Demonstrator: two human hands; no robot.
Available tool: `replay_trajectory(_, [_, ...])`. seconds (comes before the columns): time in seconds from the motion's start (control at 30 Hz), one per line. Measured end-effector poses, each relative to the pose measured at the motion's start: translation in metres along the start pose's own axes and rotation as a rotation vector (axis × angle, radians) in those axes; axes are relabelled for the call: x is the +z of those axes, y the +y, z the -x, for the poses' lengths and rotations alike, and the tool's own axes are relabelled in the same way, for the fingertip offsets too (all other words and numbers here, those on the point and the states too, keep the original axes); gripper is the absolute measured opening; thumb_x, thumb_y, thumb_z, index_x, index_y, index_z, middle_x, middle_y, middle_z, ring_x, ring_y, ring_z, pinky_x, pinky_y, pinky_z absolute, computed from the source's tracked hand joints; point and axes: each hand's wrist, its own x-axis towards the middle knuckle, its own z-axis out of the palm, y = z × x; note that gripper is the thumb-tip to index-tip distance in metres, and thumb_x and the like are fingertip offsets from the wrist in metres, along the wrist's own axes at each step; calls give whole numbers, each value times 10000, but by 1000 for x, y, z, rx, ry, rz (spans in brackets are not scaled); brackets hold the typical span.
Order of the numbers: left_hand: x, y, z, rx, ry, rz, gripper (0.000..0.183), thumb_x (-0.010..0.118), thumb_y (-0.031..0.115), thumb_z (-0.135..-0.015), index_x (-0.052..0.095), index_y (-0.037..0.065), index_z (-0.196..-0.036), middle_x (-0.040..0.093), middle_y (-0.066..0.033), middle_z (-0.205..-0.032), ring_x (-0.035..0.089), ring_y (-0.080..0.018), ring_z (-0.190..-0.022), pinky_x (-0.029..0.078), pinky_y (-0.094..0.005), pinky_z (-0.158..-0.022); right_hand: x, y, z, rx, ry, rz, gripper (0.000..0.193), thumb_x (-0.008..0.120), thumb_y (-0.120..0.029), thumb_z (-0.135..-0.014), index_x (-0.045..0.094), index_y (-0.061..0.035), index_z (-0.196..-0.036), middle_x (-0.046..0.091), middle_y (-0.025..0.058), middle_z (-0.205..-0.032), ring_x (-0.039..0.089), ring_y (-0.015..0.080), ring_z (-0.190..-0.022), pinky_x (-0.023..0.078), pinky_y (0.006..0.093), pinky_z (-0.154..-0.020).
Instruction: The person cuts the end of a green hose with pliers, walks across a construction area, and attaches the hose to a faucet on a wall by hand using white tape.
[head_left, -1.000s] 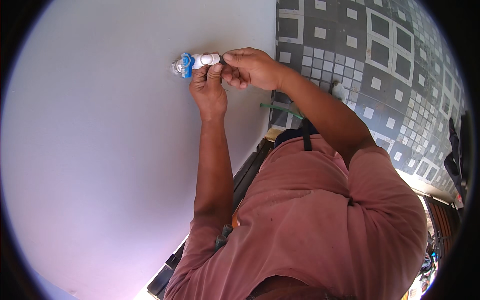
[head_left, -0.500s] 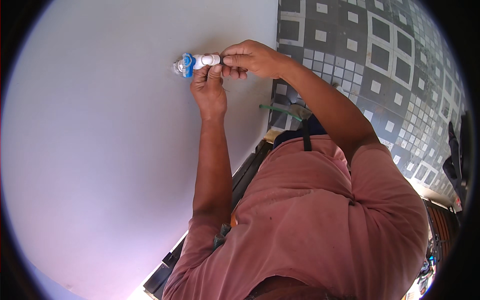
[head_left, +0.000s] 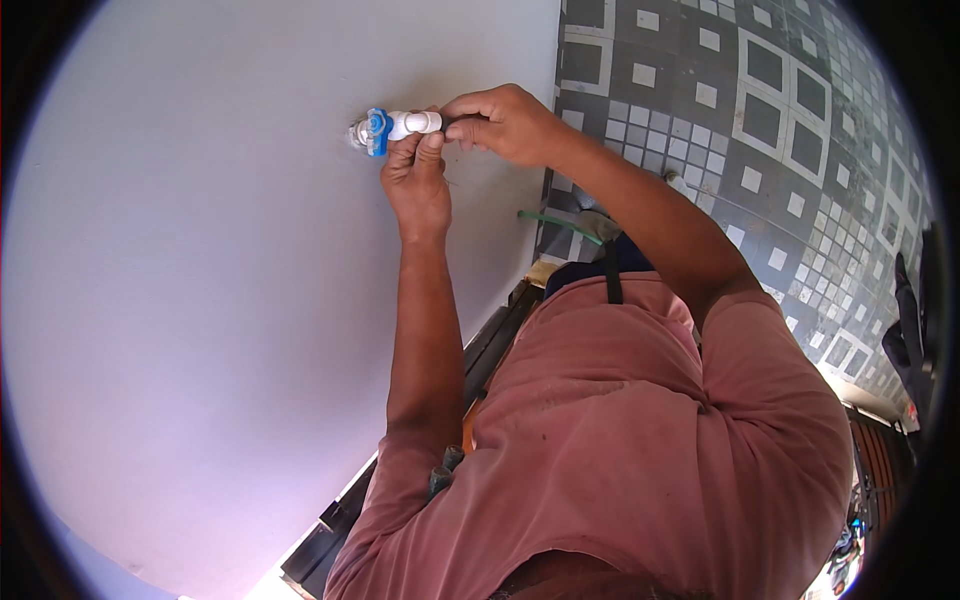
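1. A white tap (head_left: 416, 123) sticks out from a pale, plain wall (head_left: 220, 260), in view just short of the wall's edge along the floor. Its spout points toward that edge.
2. A blue handle (head_left: 377, 132) sits on the tap, close to where the pipe enters the wall; the plaster there looks rough.
3. The person's left hand (head_left: 419, 188) is at the tap from the near side. Its fingers are curled in behind the white body and its thumb stands up by the spout's end, closed around the tap with little gap.
4. The right hand (head_left: 514, 124) is at the spout's open end. Its thumb and forefinger are bent and nearly together there; whether they pinch something small cannot be told, and the other fingers are partly hidden.
5. The left forearm (head_left: 426, 320) runs alongside the wall, while the right forearm (head_left: 640, 205) crosses above a tiled floor (head_left: 720, 150) patterned in grey and white squares.
6. A thin green strip (head_left: 560, 223) lies near the wall's floor edge, beside a dark strap (head_left: 613, 275) hanging at the hem of the person's faded pink shirt (head_left: 600, 450).
7. Dark rails (head_left: 492, 340) run between the wall and the shirt.
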Motion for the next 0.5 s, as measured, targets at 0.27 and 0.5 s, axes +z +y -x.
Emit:
replay_trajectory(0.27, [0,-5,0,-31,1,70,243,696,168,-913,689,38,-1117,597,55,-967,393,-18,-662,319,-189,-547,9,-1,1,-158,147,209,233,613,-117,-916,637,-7,-1120,682,97,-861,654,185,-787,510,322,-703])
replay_trajectory(0.5, [4,2,2,17,23,-13,240,665,170,-934,675,37,-1134,628,27,-926,439,-32,-706,331,-202,-567,6,-3,-1,-176,106,351,233,633,-147,-868,627,-18,-1061,676,142,-879,643,311,-737,506,392,-663])
